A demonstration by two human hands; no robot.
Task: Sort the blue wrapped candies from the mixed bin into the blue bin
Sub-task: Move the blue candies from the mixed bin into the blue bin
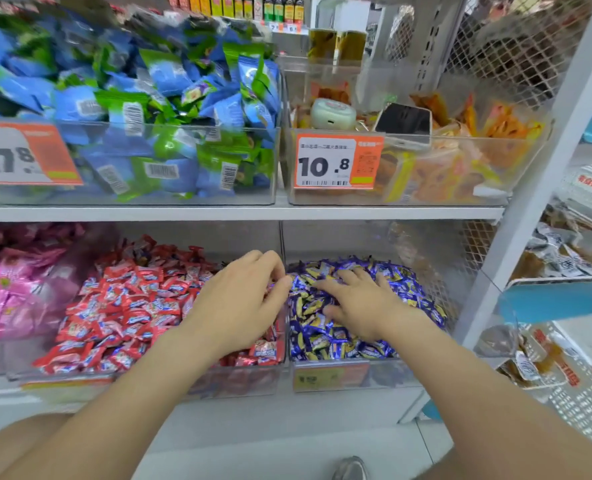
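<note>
Two clear bins sit side by side on the lower shelf. The left bin (114,379) holds mostly red wrapped candies (128,306). The right bin (384,375) is full of blue and yellow wrapped candies (325,341). My left hand (239,303) hovers over the right end of the red bin, its fingers curled at the divider between the two bins; whether it pinches a candy is hidden. My right hand (357,306) lies flat, fingers spread, on top of the blue candies.
The upper shelf carries a clear bin of blue and green packets (138,109) and one of orange snacks (461,157) with a phone (403,121) and a small case on top. Pink bags (14,285) lie at lower left. Wire baskets (564,393) stand to the right.
</note>
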